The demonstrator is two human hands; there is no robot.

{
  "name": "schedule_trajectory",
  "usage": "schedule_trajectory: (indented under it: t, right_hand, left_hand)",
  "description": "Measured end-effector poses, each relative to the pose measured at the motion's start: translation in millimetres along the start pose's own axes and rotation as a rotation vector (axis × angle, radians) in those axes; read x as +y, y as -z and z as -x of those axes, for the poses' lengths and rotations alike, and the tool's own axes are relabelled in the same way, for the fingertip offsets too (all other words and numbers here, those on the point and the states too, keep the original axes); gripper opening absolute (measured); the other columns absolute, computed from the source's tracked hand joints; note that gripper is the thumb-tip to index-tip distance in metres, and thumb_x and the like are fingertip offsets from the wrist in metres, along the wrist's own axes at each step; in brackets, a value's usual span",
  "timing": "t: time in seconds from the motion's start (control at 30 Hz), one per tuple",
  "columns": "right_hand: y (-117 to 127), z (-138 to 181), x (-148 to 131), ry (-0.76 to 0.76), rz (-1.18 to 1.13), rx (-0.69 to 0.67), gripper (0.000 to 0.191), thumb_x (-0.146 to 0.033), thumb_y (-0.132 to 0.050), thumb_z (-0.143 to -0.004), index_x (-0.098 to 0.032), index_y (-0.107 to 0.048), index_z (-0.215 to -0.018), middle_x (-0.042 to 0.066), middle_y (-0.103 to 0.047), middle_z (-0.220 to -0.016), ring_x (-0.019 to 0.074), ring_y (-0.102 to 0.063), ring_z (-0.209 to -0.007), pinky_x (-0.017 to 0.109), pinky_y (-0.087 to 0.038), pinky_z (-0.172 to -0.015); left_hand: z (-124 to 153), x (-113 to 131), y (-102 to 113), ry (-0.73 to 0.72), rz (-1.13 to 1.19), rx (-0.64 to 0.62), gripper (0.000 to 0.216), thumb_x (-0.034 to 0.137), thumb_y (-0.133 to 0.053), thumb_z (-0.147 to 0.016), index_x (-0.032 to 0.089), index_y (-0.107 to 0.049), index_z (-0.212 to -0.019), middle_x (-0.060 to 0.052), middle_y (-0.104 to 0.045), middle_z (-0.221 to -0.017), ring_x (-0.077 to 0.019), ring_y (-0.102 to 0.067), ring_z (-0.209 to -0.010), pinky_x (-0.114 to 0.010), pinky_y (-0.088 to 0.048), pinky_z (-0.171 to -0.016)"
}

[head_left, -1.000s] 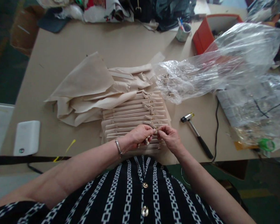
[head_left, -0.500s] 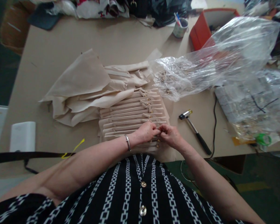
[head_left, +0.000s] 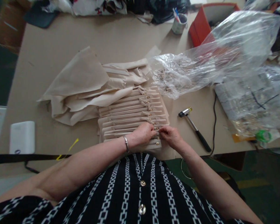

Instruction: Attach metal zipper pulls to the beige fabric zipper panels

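Tan board forms the desk, which carries all the work. At its near edge, the left hand and the right hand meet fingertip to fingertip over the front rows of a stack of beige strap pieces. Both sets of fingers are pinched together on one strap at its end, near its small gold-coloured fitting; whether they grip the fitting itself or only the fabric cannot be told. A bangle sits on the left wrist. Beyond the fingers, the stack steps away in overlapping rows, each row showing a gold stud near its right end; judged from this, those rows are already fitted, and the strap in hand is the one being worked. Beyond and to the left of the stack lies a loose heap of beige fabric; whether it is done or waiting cannot be told. Right of the fingers, a small hammer lies apart from both hands, untouched. Beyond it, a clear plastic bag holds small metal parts, and a black cable runs off the near edge. A cup of pens and an orange box stand at the far side. Far left rests a white device.
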State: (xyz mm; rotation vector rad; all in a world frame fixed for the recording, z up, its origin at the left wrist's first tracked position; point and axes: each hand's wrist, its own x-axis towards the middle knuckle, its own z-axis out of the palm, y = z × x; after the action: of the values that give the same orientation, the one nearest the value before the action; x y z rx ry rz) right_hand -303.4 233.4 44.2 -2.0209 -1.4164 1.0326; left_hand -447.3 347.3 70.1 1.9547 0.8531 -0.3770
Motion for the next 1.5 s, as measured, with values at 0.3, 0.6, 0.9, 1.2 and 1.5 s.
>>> schedule_trajectory:
  t: [0.3,0.6,0.9,1.2,1.5]
  right_hand:
    - [-4,-3,1,-0.010,0.110,-0.011,0.015,-0.013,-0.054,-0.069,-0.022,-0.066,-0.071,0.001,-0.068,-0.074,0.0158,-0.059,-0.071,0.025,-0.042,-0.065]
    - [-4,-8,-7,-0.043,0.213,-0.033,0.013,-0.013,-0.053,-0.071,-0.022,-0.062,-0.068,-0.001,-0.064,-0.067,0.0142,-0.054,-0.063,0.024,-0.036,-0.059]
    - [3,6,-41,0.213,0.028,0.108,0.010,-0.021,-0.053,-0.085,-0.020,-0.062,-0.080,0.002,-0.061,-0.077,0.0138,-0.055,-0.071,0.025,-0.041,-0.067]
    - [-20,7,-83,0.097,-0.316,0.183,0.011,-0.024,-0.065,-0.073,-0.019,-0.058,-0.078,-0.003,-0.058,-0.066,0.0112,-0.051,-0.059,0.023,-0.042,-0.058]
    - [-31,8,-63,-0.054,-0.421,0.139,0.018,-0.031,-0.055,-0.079,-0.018,-0.058,-0.066,-0.001,-0.059,-0.062,0.0122,-0.052,-0.057,0.024,-0.040,-0.057]
  left_hand:
    - [1,-3,-5,-0.036,-0.112,0.024,0.026,0.028,-0.050,-0.080,0.012,-0.069,-0.072,-0.011,-0.067,-0.072,-0.0190,-0.057,-0.067,-0.030,-0.042,-0.065]
    - [4,-8,-3,-0.002,-0.124,0.042,0.024,0.027,-0.049,-0.079,0.013,-0.068,-0.072,-0.013,-0.066,-0.074,-0.0217,-0.060,-0.070,-0.032,-0.043,-0.068]
    - [19,-2,19,0.141,0.465,0.049,0.027,0.035,-0.051,-0.084,0.016,-0.056,-0.065,0.005,-0.045,-0.049,-0.0071,-0.037,-0.042,-0.021,-0.028,-0.045]
    - [22,9,8,0.262,1.080,0.156,0.028,0.036,-0.051,-0.085,0.017,-0.048,-0.065,0.005,-0.045,-0.051,-0.0056,-0.036,-0.039,-0.019,-0.022,-0.039]
    - [15,8,-8,0.282,0.984,0.381,0.027,0.031,-0.051,-0.082,0.015,-0.049,-0.061,0.006,-0.040,-0.049,-0.0052,-0.032,-0.041,-0.019,-0.025,-0.041]
